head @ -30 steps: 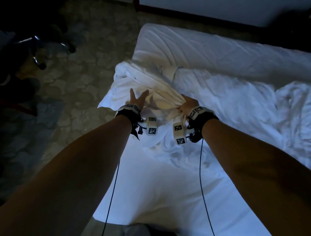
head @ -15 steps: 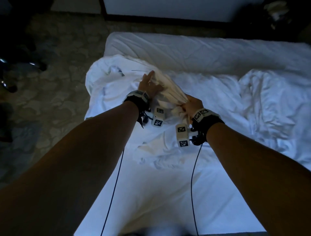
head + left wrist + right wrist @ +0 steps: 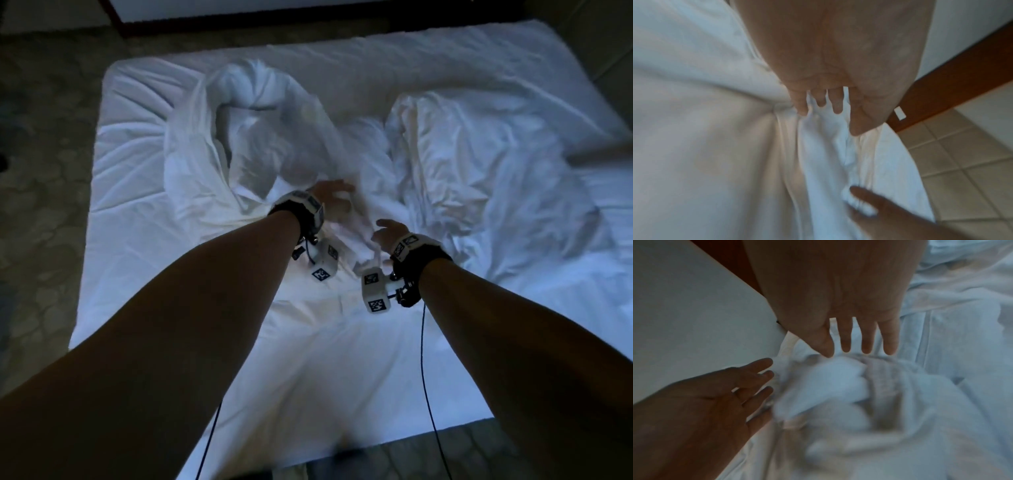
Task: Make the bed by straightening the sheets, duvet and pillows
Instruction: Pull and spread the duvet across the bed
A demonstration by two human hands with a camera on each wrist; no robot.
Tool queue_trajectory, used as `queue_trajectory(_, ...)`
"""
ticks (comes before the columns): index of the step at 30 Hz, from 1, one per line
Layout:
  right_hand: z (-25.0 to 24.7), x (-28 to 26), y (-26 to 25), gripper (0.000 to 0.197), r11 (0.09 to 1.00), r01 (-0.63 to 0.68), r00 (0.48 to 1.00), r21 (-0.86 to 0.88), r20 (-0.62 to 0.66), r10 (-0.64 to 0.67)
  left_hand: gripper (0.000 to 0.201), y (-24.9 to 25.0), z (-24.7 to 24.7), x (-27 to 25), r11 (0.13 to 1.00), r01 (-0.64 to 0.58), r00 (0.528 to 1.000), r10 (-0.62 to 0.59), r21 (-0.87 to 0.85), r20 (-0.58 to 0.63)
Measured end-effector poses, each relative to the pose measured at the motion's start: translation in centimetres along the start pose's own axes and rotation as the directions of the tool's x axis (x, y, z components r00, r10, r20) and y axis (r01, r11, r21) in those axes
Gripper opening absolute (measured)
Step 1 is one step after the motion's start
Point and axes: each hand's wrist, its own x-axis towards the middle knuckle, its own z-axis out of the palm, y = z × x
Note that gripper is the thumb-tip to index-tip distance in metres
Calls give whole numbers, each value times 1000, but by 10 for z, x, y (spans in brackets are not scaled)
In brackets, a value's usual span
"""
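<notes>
The mattress serves as landmark. On it, toward its far left part, lies a twisted heap of duvet; to the right of that heap, also on the mattress, lies a second rumpled mound of bedding. Between the two, nearer the mattress's near edge, sits a small bunch of cloth. The left hand is at the left of that bunch, the right hand at its right. Floor tiles lie left of the mattress, and a wooden skirting runs beyond its far edge.
</notes>
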Motion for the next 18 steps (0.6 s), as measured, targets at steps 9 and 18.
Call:
queue_trajectory(9,12,16,-38,44,980,191,980,-53,74,-187,26,-9,-13,-35,988,64,966,-97,-142,-238)
queue_trajectory(18,53,6,-106,62,946,304,952,-111,79,-297,41,-72,-91,-71,888,351,936,-327,297,-129)
